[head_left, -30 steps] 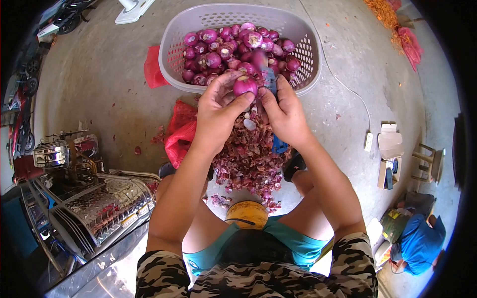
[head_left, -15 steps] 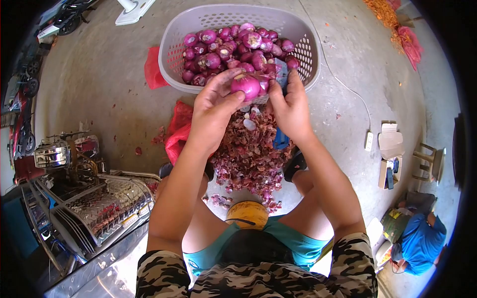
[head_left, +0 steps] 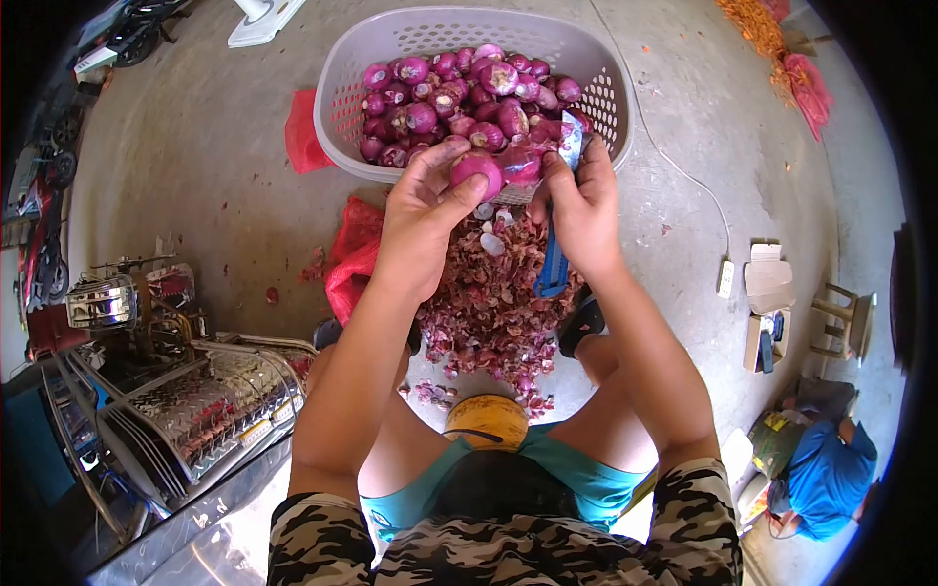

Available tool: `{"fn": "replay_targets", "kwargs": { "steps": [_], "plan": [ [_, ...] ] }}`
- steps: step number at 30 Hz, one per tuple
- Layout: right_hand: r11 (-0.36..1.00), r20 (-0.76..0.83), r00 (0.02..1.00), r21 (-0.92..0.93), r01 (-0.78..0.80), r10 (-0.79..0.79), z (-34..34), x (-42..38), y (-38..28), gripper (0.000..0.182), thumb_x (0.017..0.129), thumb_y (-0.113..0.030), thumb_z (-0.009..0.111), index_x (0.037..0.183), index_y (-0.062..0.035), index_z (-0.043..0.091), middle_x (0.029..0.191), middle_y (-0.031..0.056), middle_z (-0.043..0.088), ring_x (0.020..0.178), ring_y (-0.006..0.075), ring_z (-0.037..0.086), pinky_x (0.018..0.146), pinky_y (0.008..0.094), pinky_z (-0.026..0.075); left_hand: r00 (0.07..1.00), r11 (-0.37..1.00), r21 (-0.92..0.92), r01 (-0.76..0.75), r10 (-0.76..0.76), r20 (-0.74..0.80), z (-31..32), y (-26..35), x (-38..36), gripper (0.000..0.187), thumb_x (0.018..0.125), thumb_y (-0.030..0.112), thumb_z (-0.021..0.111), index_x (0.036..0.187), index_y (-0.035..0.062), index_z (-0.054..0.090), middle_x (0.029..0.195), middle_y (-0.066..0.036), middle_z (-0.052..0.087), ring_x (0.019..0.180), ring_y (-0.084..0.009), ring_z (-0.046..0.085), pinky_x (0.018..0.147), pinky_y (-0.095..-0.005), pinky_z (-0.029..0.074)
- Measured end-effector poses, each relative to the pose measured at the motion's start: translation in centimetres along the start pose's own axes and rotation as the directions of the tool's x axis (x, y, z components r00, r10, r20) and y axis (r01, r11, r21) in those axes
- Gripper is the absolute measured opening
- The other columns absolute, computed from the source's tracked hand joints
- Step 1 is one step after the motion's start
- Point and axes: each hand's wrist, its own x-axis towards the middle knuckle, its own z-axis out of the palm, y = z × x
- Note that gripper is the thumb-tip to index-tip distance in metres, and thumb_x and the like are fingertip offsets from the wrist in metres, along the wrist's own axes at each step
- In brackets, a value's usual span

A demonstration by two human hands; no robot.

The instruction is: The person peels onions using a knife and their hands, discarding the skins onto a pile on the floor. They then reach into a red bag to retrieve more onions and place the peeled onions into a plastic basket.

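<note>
My left hand (head_left: 422,217) is closed around a red onion (head_left: 477,176) just over the near rim of a grey plastic basket (head_left: 342,164). A loosened purple onion skin (head_left: 522,164) stretches from the onion to my right hand (head_left: 586,210), pinched there by thumb and fingers. That same hand grips a blue utility knife (head_left: 554,270), its blade end pointing up and its handle hanging below the palm. Many red onions (head_left: 420,117) fill the basket. Below my hands, a heap of dry onion skins (head_left: 489,303) lies on the floor between my feet.
A red mesh bag (head_left: 354,249) lies left of the skins. A white cord runs right of the basket to a power strip (head_left: 725,278). Beyond are an open cardboard box (head_left: 767,322) and a small wooden stool (head_left: 842,320). A motorcycle (head_left: 195,381) stands at left; a person in blue (head_left: 831,479), lower right.
My right hand has moved slightly right, away from the onion, drawing the skin out between the hands. The knife has turned more upright and shows more. My left hand stays nearly in place.
</note>
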Motion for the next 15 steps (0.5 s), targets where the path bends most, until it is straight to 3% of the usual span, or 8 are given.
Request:
{"fn": "replay_targets", "kwargs": {
  "steps": [3,10,13,15],
  "plan": [
    [0.996,-0.033,0.998,0.08,-0.046,0.049,-0.12,0.15,0.01,0.015,0.093,-0.003,0.044,0.107,-0.0019,0.043,0.078,0.0053,0.056,0.047,0.0089,0.049,0.043,0.0219,0.04,1.0,0.998,-0.058,-0.023,0.024,0.015,-0.1,0.2,0.05,0.038,0.084,0.0,0.063,0.119,0.0019,0.049,0.114,-0.008,0.055,0.103,-0.0145,0.054,0.092,-0.0305,0.044],
    [0.999,-0.006,1.0,-0.034,0.02,-0.02,-0.05,-0.16,-0.46,0.015,0.092,-0.004,0.045,0.106,-0.0019,0.044,0.075,0.004,0.055,0.047,0.0081,0.048,0.044,0.0216,0.04,0.999,0.996,-0.075,-0.045,0.044,-0.017,-0.16,0.78,0.0,0.04,0.086,0.002,0.059,0.124,0.0032,0.046,0.113,-0.009,0.056,0.106,-0.0179,0.055,0.093,-0.0336,0.045],
    [0.998,-0.022,0.998,-0.028,0.061,-0.062,-0.08,-0.14,-0.53,0.015,0.092,-0.005,0.046,0.106,-0.0018,0.045,0.074,0.0032,0.055,0.046,0.0076,0.048,0.044,0.0212,0.04,0.99,0.965,0.226,-0.13,0.141,-0.03,-0.47,0.74,0.46,0.038,0.086,0.002,0.059,0.123,0.0026,0.047,0.111,-0.009,0.057,0.104,-0.0178,0.056,0.091,-0.035,0.047],
    [0.997,-0.047,0.996,-0.016,0.075,-0.076,-0.57,0.23,-0.32,0.015,0.092,-0.005,0.046,0.106,-0.0018,0.046,0.074,0.003,0.055,0.046,0.0073,0.047,0.044,0.021,0.04,0.996,0.99,0.122,-0.072,0.077,-0.036,-0.51,1.02,0.35,0.036,0.087,0.004,0.059,0.121,0.0021,0.048,0.11,-0.008,0.058,0.102,-0.0175,0.057,0.09,-0.0353,0.048]
  ]
}}
